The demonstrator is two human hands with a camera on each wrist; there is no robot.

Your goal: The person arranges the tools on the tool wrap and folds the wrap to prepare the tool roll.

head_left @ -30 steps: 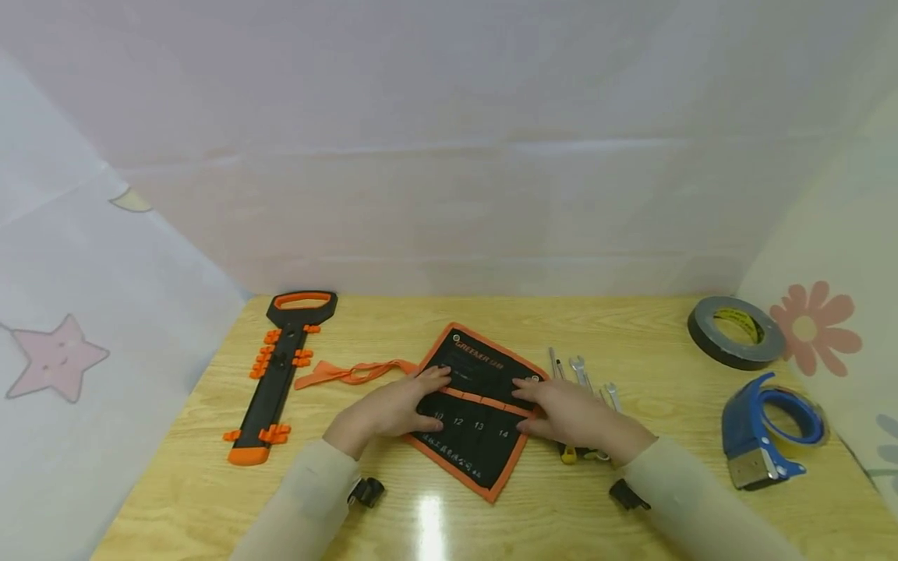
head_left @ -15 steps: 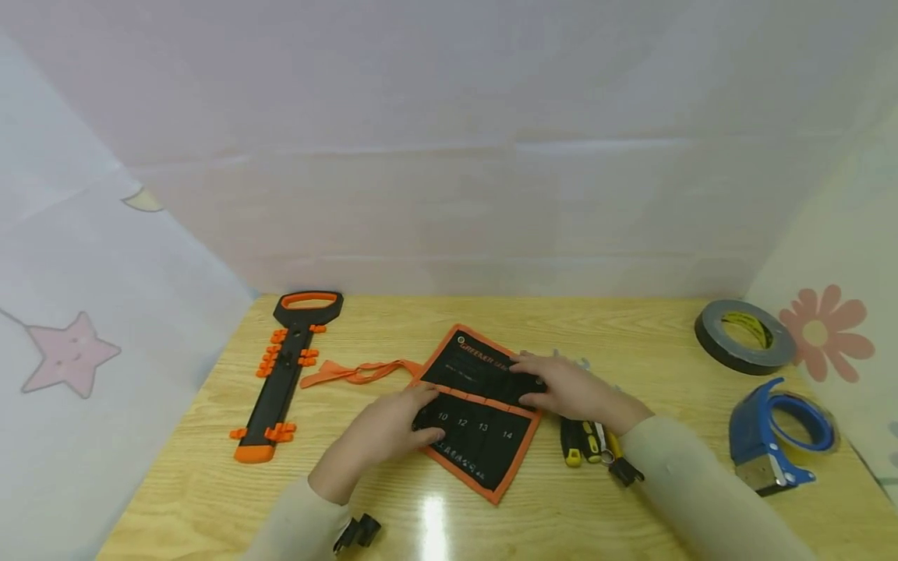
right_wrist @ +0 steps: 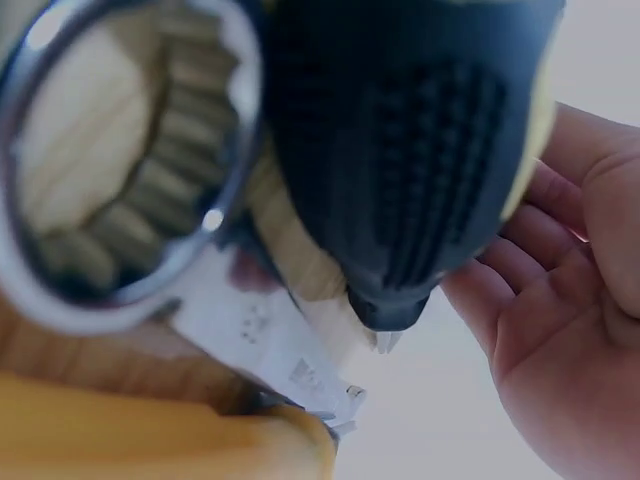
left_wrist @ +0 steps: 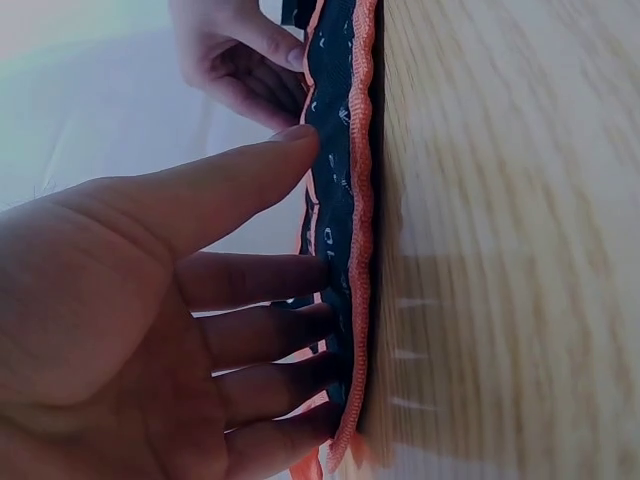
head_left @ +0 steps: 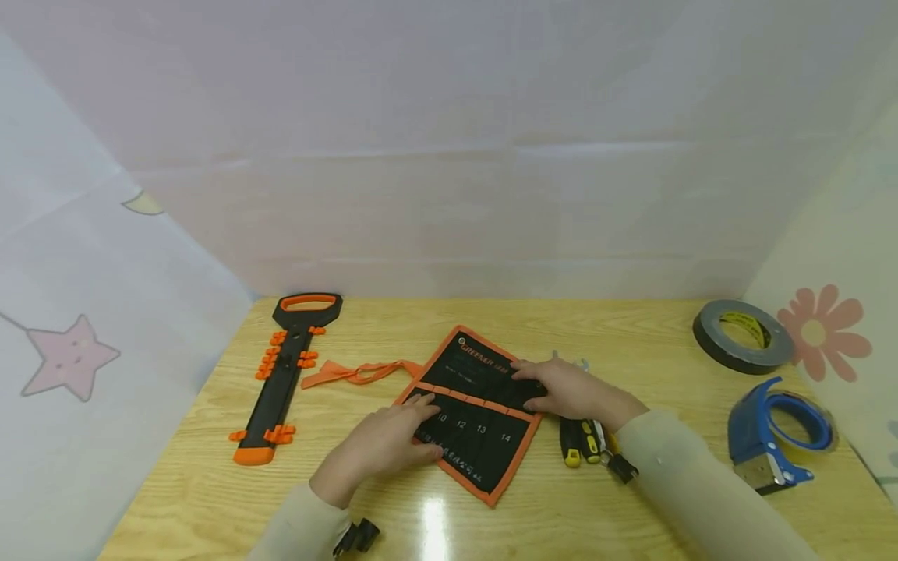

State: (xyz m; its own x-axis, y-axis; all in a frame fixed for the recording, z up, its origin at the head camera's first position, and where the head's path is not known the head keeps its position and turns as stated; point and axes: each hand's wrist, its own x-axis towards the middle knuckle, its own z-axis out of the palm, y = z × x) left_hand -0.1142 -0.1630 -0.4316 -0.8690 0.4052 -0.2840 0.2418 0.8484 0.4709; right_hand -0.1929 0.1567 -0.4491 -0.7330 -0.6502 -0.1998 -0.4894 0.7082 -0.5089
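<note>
A black fabric tool pouch [head_left: 466,436] with orange edging and numbered pockets lies flat on the table, turned at a slant. My left hand [head_left: 382,446] rests on its lower left edge; in the left wrist view the straight fingers [left_wrist: 270,335] touch the cloth and the thumb is spread. On the upper right part lies my right hand [head_left: 571,389], fingers extended over the cloth. Just below that hand are screwdrivers [head_left: 571,446] with black and yellow handles. Close to the right wrist camera, a ring-ended wrench [right_wrist: 270,330] and a dark screwdriver handle [right_wrist: 420,150] partly hide the palm.
An orange strap [head_left: 361,372] trails left from the pouch. Farther left lies a black rack [head_left: 277,386] with orange clips. On the right are a grey tape roll [head_left: 708,343] and a blue tape dispenser [head_left: 751,432]. A cloth wall [head_left: 449,218] closes off the back.
My left hand has slid down and left along the pouch, and my right hand has moved slightly up, uncovering the screwdriver handles. The pouch has barely moved.
</note>
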